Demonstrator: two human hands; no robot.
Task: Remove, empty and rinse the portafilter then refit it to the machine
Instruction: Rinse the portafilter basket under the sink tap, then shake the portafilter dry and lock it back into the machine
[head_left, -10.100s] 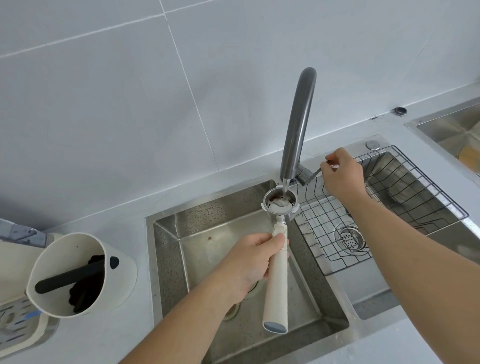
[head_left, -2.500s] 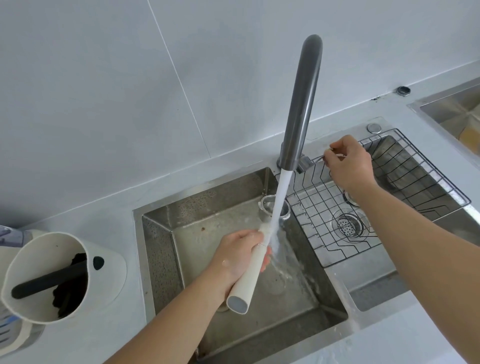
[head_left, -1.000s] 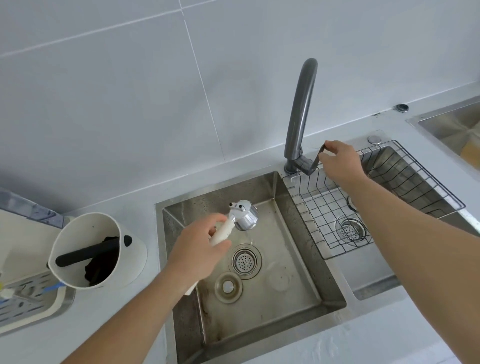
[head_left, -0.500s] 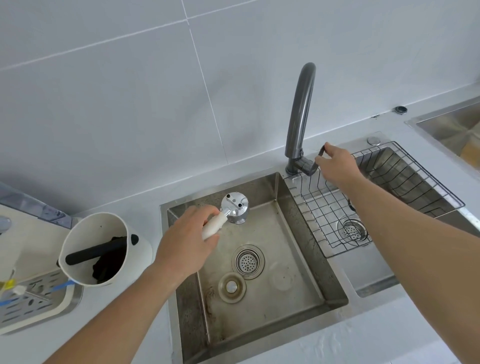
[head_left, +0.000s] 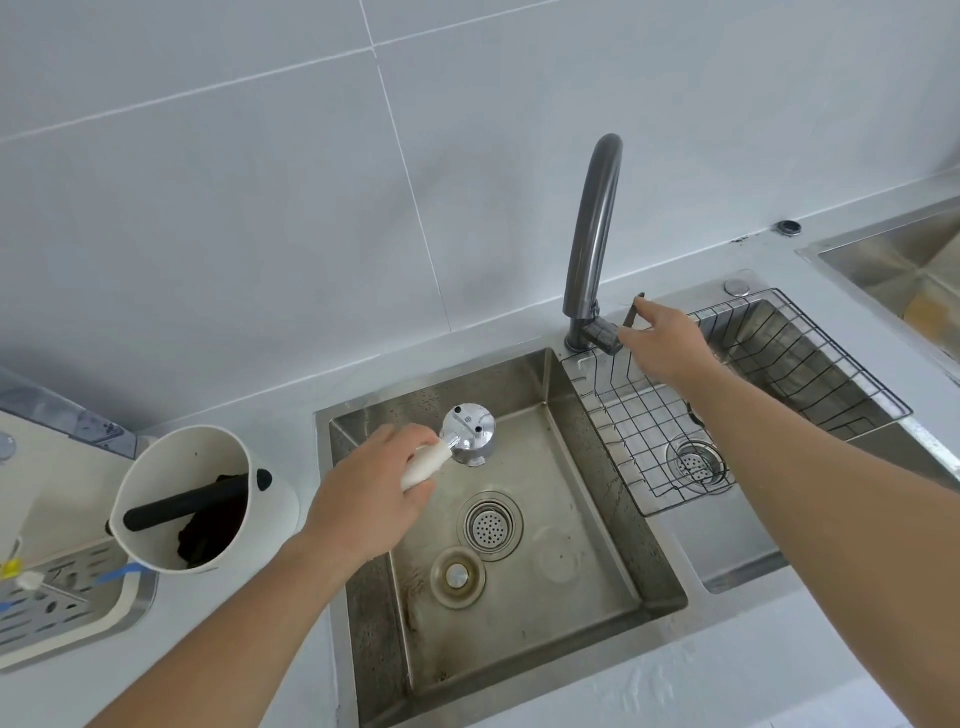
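My left hand (head_left: 371, 493) grips the white handle of the portafilter (head_left: 467, 435) over the back left of the steel sink (head_left: 519, 623). Its metal head is turned over, underside up, basket facing down. My right hand (head_left: 662, 343) rests on the lever (head_left: 631, 314) of the dark grey tap (head_left: 592, 234), fingers touching it. No water runs from the tap. The espresso machine's drip tray (head_left: 57, 597) shows at the far left edge.
A white knock box (head_left: 202, 499) with a black bar and dark coffee grounds stands on the counter left of the sink. A wire rack (head_left: 727, 400) sits over the right basin. The sink floor has a strainer (head_left: 489, 526) and a plug (head_left: 457, 576).
The water has stopped since 2.5 s ago. My left hand carried the portafilter from under the tap to the sink's back left and turned it upside down. My right hand stays at the lever.
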